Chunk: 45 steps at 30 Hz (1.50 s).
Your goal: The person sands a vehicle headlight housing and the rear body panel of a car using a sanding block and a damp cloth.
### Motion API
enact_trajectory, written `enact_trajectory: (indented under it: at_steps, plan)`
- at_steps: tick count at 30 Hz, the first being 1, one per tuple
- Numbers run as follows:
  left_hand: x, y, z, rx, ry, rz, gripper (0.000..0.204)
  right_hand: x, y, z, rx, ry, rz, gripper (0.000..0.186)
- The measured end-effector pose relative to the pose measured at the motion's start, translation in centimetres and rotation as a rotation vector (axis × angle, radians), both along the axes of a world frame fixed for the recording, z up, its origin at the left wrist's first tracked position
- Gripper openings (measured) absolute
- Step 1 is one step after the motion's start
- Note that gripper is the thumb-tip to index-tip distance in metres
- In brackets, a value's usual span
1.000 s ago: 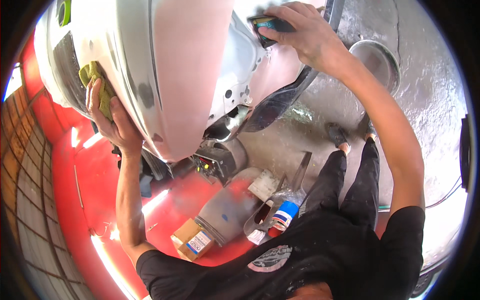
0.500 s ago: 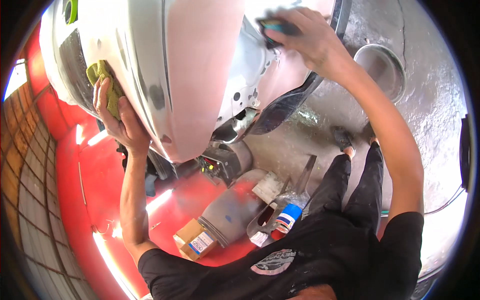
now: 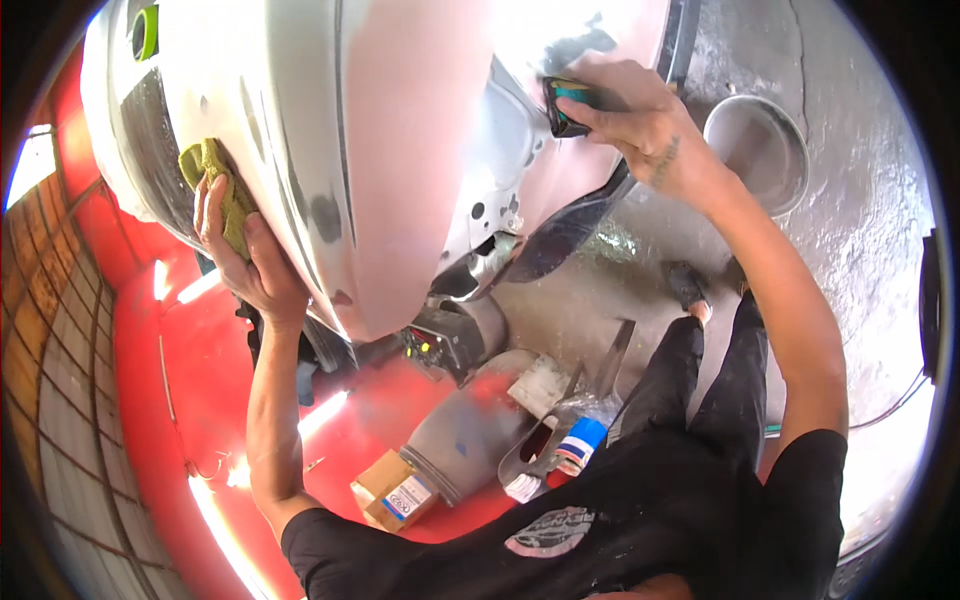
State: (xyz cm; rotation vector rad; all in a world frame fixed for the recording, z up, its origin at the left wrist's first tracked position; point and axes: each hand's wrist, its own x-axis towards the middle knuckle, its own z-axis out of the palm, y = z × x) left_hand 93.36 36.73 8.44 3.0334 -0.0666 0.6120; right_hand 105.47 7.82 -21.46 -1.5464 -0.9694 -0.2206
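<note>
My left hand [image 3: 262,275] is closed on a folded yellow-green cloth [image 3: 232,205], pressing it to the pale side of a car body [image 3: 400,150]. The panels are white with pinkish patches, and dark spots show along the edges. On the right my other hand, my right hand [image 3: 650,125], grips a black and teal sanding block [image 3: 570,108]. The block is against the car's white panel, just right of a recessed grey section with holes. A dark grey smudge marks the panel above it. The fingertips around the block are partly hidden.
A round bucket [image 3: 785,180] stands on the wet-looking grey floor at right. Below the car lie a grey drum [image 3: 470,425], a cardboard box [image 3: 375,485] and a blue, white and red can [image 3: 582,440]. A green tape roll [image 3: 152,30] rests at upper left.
My right hand has brought the sanding block down and slightly right across the panel, exposing the dark smudge. My left hand and the cloth sit slightly lower in view.
</note>
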Motion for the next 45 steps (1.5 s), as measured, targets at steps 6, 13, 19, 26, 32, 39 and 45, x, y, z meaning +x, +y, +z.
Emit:
enact_trajectory:
  at_steps: [6, 13, 19, 26, 32, 39, 45]
  plan:
    - [-0.1, 0.1, -0.3, -0.018, -0.006, 0.012, 0.044, 1.1, 1.4, 1.1, -0.025, -0.07, -0.112, 0.056]
    - [0.4, 0.0, -1.0, -0.087, -0.006, 0.016, 0.043, 2.4, 2.6, 1.5, -0.058, -0.157, -0.229, 0.056]
    - [0.0, 0.0, -0.6, -0.018, 0.016, -0.013, 0.044, 3.0, 1.3, 1.9, -0.136, -0.032, -0.087, 0.044]
    - [0.7, 0.1, 0.0, -0.001, -0.007, -0.03, 0.044, 1.5, 0.6, 0.8, -0.084, -0.106, -0.121, 0.05]
    - [-0.2, 0.3, -0.7, -0.031, 0.023, -0.001, 0.044, 0.9, 1.2, 0.7, -0.033, -0.054, -0.112, 0.052]
    - [0.1, 0.2, -0.5, -0.068, 0.009, 0.017, 0.045, 1.7, 0.6, 2.8, -0.154, -0.083, -0.08, 0.048]
    - [0.4, -0.1, -0.2, -0.009, 0.011, -0.004, 0.044, 1.8, 1.1, 3.0, -0.176, -0.018, -0.099, 0.055]
